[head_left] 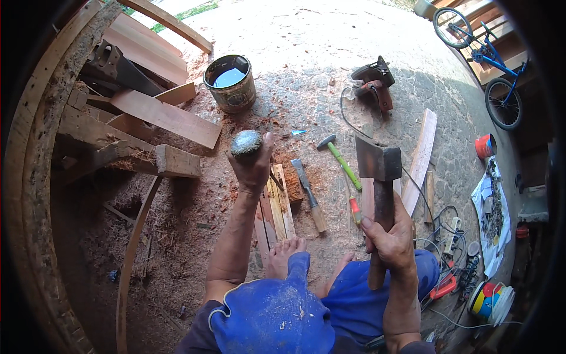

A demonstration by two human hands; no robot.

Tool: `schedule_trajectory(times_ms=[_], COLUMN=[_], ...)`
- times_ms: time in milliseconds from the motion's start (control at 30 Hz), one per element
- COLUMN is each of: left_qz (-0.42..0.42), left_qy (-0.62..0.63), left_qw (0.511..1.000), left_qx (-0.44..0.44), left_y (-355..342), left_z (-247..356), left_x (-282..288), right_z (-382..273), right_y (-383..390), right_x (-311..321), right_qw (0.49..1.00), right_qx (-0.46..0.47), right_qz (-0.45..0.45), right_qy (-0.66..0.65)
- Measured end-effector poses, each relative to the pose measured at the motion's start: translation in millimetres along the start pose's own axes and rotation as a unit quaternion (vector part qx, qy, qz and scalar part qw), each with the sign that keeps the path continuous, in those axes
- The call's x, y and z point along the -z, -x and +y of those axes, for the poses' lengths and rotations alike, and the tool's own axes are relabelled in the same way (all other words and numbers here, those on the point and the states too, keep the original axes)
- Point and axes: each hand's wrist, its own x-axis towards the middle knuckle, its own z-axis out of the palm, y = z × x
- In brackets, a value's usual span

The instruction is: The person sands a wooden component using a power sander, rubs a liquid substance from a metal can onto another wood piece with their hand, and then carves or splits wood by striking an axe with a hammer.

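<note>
My left hand (pixel 254 172) is raised, its fingers wrapped round a dark, round-ended tool (pixel 246 143). That tool's grey end face has a frayed rim; the rest is hidden in the hand, so I cannot tell its kind. My right hand (pixel 390 239) grips a hatchet (pixel 384 203) by its dark wooden handle, with the heavy metal head upward and the blade pointing left. Between my hands, on the ground, lie a wide chisel (pixel 309 192) with a wooden handle, a green-handled hammer (pixel 343 160) and a red-handled tool (pixel 355 210). Wooden strips (pixel 277 203) lie by my bare foot.
A bucket (pixel 233 97) of water stands ahead. Boards (pixel 168 117) and a handsaw (pixel 121 71) rest at the left by a timber frame (pixel 177 162). A corded power tool (pixel 377 88), a curved board (pixel 421 153), cables (pixel 439 230) and a blue bicycle (pixel 486 56) are to the right.
</note>
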Motion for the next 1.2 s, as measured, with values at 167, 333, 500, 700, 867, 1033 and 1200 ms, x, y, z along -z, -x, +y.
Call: schedule_trajectory(times_ms=[167,333,500,700,867,1033,1200], left_qz=[-0.107,-0.094,-0.096,-0.116,-0.116,-0.143,-0.163], left_qy=[-0.04,-0.112,-0.184,-0.062,-0.059,-0.14,-0.106], left_qw=[0.993,0.987,0.964,0.985,0.989,0.979,0.98], left_qx=[0.005,-0.066,-0.168,-0.107,-0.063,-0.049,-0.051], left_y=[9,30,42,48,49,50,43], left_z=[-8,-19,-14,-23,-26,-13,-25], left_x=[-12,-26,-12,-17,-10,-12,-5], right_z=[3,-30,-70,-13,-56,-182,-75], right_y=[-5,-17,-17,-44,-20,15,-36], right_x=[-10,-21,-48,-47,-42,-19,-41], right_qw=[0.999,0.961,0.874,0.8,0.886,0.795,0.745], right_qx=[0.036,0.189,0.383,0.197,0.327,0.548,0.516], right_qz=[-0.022,-0.071,-0.014,-0.13,-0.07,0.189,0.066], right_qy=[0.006,0.19,0.298,0.551,0.322,0.177,0.418])
